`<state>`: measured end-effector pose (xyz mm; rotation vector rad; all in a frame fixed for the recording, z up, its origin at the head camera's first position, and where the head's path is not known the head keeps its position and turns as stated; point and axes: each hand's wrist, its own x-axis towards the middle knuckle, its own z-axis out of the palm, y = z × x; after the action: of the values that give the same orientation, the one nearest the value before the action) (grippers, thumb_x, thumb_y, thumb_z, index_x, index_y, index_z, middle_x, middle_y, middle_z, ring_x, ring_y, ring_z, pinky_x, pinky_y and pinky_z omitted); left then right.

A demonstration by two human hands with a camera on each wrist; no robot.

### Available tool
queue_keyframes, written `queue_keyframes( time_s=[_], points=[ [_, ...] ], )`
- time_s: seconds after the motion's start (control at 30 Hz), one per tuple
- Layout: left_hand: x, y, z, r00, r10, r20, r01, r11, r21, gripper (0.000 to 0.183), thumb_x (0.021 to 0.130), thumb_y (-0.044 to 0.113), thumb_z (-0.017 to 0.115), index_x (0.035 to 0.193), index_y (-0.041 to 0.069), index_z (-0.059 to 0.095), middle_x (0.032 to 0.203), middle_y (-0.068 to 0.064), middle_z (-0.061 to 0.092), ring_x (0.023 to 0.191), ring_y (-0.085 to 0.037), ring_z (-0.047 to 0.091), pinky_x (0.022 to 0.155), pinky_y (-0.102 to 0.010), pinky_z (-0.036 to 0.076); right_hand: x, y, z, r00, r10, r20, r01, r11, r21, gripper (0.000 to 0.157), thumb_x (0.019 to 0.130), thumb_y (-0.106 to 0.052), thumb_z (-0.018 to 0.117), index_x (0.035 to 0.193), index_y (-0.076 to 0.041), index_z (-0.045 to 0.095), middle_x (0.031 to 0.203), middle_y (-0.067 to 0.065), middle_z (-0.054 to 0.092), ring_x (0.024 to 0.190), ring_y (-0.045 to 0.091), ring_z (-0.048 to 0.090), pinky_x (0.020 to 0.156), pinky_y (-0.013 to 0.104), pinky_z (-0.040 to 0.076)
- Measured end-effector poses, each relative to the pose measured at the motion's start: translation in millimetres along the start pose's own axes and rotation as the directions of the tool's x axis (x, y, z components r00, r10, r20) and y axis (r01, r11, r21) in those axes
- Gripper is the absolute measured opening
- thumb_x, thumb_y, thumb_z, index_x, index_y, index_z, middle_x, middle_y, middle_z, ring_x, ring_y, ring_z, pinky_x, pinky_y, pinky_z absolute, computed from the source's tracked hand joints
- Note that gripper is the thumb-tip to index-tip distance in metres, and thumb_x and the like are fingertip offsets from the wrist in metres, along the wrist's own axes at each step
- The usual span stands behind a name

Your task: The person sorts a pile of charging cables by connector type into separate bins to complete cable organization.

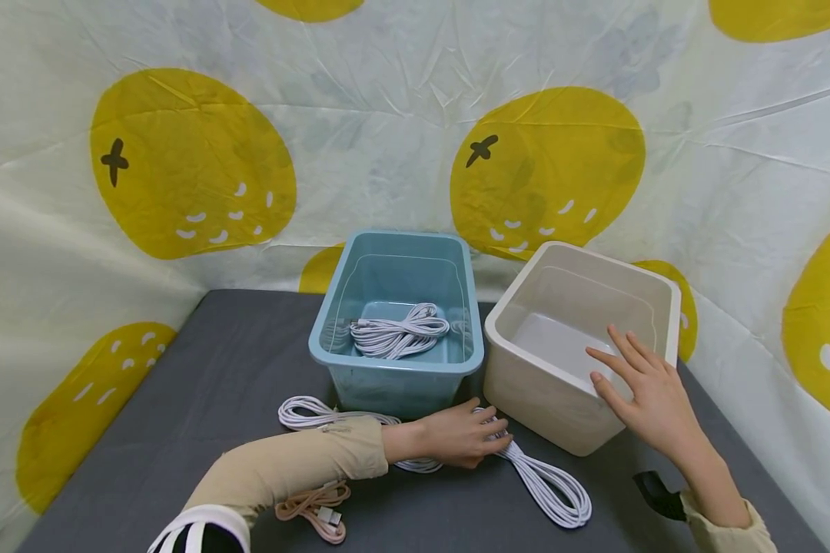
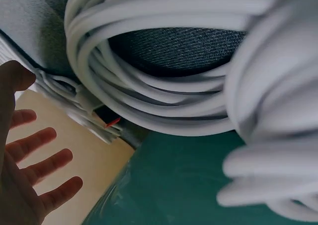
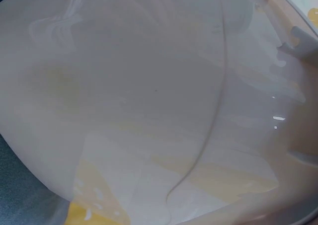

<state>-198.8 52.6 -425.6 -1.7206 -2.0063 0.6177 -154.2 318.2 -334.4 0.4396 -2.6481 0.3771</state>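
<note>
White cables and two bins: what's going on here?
A person's left hand is over a white cable bundle on the dark tabletop, fingers open. The right hand is spread over the beige bin, holding nothing. White cable lies coiled in the blue bin; another white bundle and a tan cable lie outside it.

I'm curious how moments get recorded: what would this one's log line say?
Left hand: at white cable | Right hand: spread, over beige bin | Blue bin: coiled cable inside
</note>
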Motion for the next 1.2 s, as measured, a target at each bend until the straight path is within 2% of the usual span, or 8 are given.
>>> queue_keyframes(
  time_s=[0.3,0.63,1.03,1.2],
  points=[
    [5.6,3.7,6.7,0.999,0.011,0.043,-0.01,1.0,-0.013,0.046,0.09,0.041,0.037,0.134,0.027,0.036,0.129,0.004,0.047,0.111,-0.012,0.048,0.085,-0.03,0.043,0.1,0.3,0.7,1.0,0.001,-0.005,-0.001,1.0,0.0,0.036,0.086,-0.031,0.053,0.118,-0.014,0.058,0.142,0.014,0.033,0.132,0.036,0.026,0.086,0.063,0.022],
    [10.7,8.1,10.5,0.999,0.021,0.047,-0.023,0.999,0.036,0.047,0.09,0.043,0.036,0.134,0.029,0.035,0.129,0.005,0.048,0.111,-0.013,0.048,0.084,-0.029,0.042,1.0,0.0,-0.3,1.0,-0.001,-0.008,0.001,1.0,0.003,0.036,0.086,-0.031,0.053,0.117,-0.013,0.058,0.142,0.015,0.033,0.133,0.035,0.025,0.086,0.062,0.022],
    [12.7,11.6,13.3,1.0,0.011,0.01,-0.012,0.999,0.05,0.046,0.089,0.042,0.037,0.133,0.029,0.037,0.119,0.007,0.052,0.105,-0.012,0.049,0.08,-0.027,0.042,0.7,0.3,-1.0,1.0,0.003,-0.001,-0.003,1.0,-0.001,0.037,0.087,-0.031,0.053,0.118,-0.012,0.058,0.141,0.016,0.034,0.133,0.035,0.024,0.086,0.063,0.022],
    [11.5,12.9,12.8,1.0,0.022,-0.007,-0.022,0.998,0.051,0.043,0.09,0.041,0.038,0.131,0.03,0.039,0.119,0.008,0.051,0.103,-0.01,0.048,0.078,-0.026,0.041,1.0,0.3,-1.4,1.0,0.006,0.005,-0.006,1.0,-0.002,0.037,0.087,-0.031,0.052,0.118,-0.013,0.058,0.141,0.017,0.034,0.133,0.036,0.024,0.086,0.063,0.022]
  ],
)
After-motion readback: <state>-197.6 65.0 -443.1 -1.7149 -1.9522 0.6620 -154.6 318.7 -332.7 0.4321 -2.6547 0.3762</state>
